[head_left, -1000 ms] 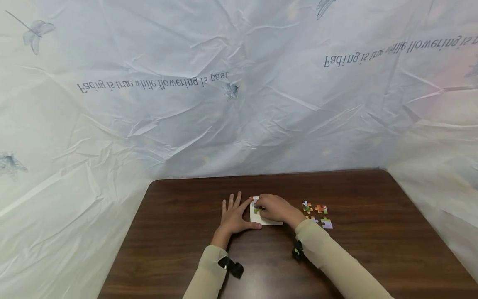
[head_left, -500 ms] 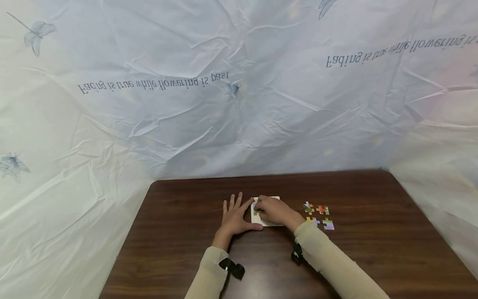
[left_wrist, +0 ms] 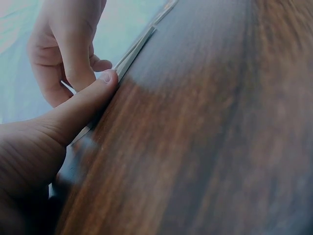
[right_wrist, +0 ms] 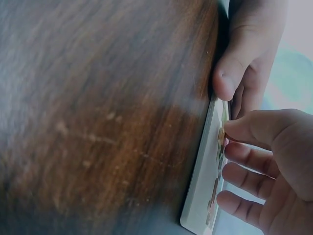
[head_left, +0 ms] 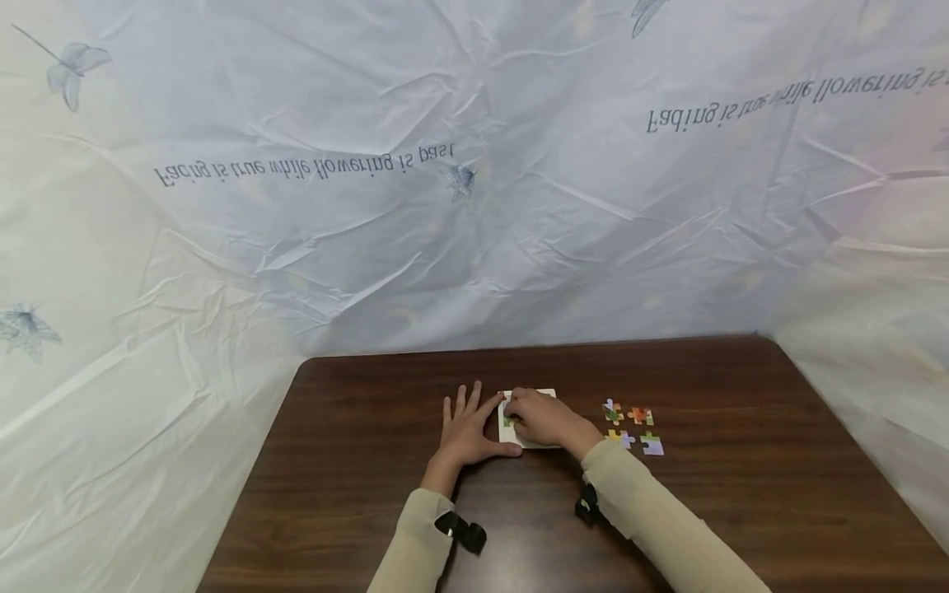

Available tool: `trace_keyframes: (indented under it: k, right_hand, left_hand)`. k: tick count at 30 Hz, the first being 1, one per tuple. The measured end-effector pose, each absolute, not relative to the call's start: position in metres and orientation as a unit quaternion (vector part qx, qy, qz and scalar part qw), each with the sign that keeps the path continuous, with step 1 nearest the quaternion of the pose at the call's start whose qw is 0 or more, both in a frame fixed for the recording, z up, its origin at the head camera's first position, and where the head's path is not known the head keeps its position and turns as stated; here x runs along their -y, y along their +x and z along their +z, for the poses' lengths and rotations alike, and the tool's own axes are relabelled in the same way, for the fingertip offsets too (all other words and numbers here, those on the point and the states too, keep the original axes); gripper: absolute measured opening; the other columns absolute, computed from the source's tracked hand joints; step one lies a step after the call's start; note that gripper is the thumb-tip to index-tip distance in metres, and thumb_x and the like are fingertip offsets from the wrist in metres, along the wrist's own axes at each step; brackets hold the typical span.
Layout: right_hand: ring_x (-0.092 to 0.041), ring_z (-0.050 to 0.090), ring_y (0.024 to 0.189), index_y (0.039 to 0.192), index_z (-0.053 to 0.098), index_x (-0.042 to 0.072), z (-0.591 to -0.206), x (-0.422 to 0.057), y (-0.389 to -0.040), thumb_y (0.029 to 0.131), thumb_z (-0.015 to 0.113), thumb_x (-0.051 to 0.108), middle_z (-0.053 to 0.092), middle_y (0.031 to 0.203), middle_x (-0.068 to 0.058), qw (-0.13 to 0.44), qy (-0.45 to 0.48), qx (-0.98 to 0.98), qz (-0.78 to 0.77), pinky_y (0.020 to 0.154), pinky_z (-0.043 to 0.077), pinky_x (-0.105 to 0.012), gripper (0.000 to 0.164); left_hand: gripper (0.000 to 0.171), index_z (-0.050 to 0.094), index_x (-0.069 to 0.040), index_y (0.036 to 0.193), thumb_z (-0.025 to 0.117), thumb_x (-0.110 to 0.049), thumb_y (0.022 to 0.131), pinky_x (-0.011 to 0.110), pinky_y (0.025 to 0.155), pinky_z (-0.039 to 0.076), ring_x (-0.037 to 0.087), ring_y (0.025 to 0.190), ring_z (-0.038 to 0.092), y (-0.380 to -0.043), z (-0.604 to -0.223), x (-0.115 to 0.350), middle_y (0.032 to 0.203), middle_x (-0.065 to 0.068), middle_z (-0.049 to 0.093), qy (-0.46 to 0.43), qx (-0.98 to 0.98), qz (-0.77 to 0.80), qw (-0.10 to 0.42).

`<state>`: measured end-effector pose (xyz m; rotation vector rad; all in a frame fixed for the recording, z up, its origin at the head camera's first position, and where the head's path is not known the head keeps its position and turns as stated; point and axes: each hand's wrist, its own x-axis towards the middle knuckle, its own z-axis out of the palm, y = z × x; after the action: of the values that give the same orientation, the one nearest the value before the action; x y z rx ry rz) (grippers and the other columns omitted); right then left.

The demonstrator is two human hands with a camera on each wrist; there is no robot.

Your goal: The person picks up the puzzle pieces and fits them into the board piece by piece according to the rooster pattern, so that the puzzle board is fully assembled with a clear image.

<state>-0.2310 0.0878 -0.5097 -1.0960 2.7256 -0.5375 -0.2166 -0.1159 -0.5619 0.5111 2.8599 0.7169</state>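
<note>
A small white puzzle board [head_left: 534,443] lies on the table with a few coloured jigsaw pieces set toward its left side. My left hand [head_left: 465,435] is spread flat at its left, thumb along the near edge and index fingertip at the far left corner. Over the board, my right hand [head_left: 547,417] bends its fingers down and hides much of it. In the right wrist view, the thumb and index finger pinch a jigsaw piece [right_wrist: 221,139] at the board's surface. The other fingertips hover close over more pieces there.
To the right of the board lie several loose jigsaw pieces [head_left: 641,416] on the dark wooden table [head_left: 356,461]. A pale printed sheet [head_left: 474,272] hangs behind the table and at both sides.
Almost nothing differs. The right hand stays over the same spot, with a slight shift of its fingers and wrist. The left hand keeps its place at the board.
</note>
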Motion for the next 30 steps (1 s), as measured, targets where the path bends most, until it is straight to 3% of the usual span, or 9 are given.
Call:
trace_keyframes:
  k: [6, 13, 19, 24, 30]
  right_hand:
    - [-0.027, 0.068, 0.107, 0.124, 0.076, 0.004, -0.511, -0.088, -0.231, 0.104, 0.065, 0.005, 0.068, 0.121, -0.012, 0.075, -0.356, -0.912, -0.191, 0.090, 0.058, -0.045, 0.023]
    - [-0.016, 0.065, 0.088, 0.112, 0.079, 0.006, -0.505, -0.102, -0.230, 0.102, 0.064, 0.002, 0.066, 0.103, -0.004, 0.048, -0.333, -0.912, -0.234, 0.075, 0.058, -0.037, 0.018]
    - [-0.016, 0.065, 0.087, 0.112, 0.078, 0.005, -0.498, -0.124, -0.230, 0.101, 0.066, 0.002, 0.067, 0.103, -0.005, 0.037, -0.308, -0.919, -0.243, 0.076, 0.057, -0.038, 0.016]
    - [-0.009, 0.056, 0.077, 0.110, 0.078, 0.008, -0.499, -0.144, -0.230, 0.101, 0.065, 0.003, 0.066, 0.099, -0.002, 0.042, -0.288, -0.926, -0.240, 0.068, 0.051, -0.033, 0.017]
    - [-0.019, 0.065, 0.090, 0.116, 0.077, 0.005, -0.499, -0.170, -0.229, 0.101, 0.068, 0.002, 0.068, 0.110, -0.007, 0.036, -0.279, -0.932, -0.230, 0.076, 0.056, -0.041, 0.018]
  left_hand:
    - [0.108, 0.036, -0.032, 0.167, 0.080, -0.075, 0.077, 0.067, 0.126, -0.004, 0.041, 0.162, -0.003, -0.217, -0.562, 0.116, 0.177, 0.012, 0.007, 0.170, -0.954, 0.239, 0.068]
    - [0.108, 0.039, -0.030, 0.166, 0.083, -0.072, 0.077, 0.068, 0.125, -0.003, 0.043, 0.162, -0.001, -0.215, -0.561, 0.117, 0.176, 0.013, 0.009, 0.171, -0.950, 0.252, 0.066]
    - [0.108, 0.037, -0.032, 0.166, 0.083, -0.073, 0.077, 0.067, 0.126, -0.004, 0.042, 0.162, -0.002, -0.216, -0.562, 0.117, 0.177, 0.012, 0.008, 0.167, -0.951, 0.251, 0.070]
    - [0.109, 0.037, -0.031, 0.166, 0.083, -0.072, 0.076, 0.067, 0.126, -0.004, 0.042, 0.162, -0.002, -0.216, -0.562, 0.117, 0.177, 0.012, 0.009, 0.166, -0.951, 0.251, 0.072]
    - [0.109, 0.036, -0.033, 0.167, 0.083, -0.073, 0.076, 0.066, 0.126, -0.005, 0.040, 0.162, -0.003, -0.217, -0.563, 0.116, 0.177, 0.011, 0.008, 0.166, -0.951, 0.248, 0.073]
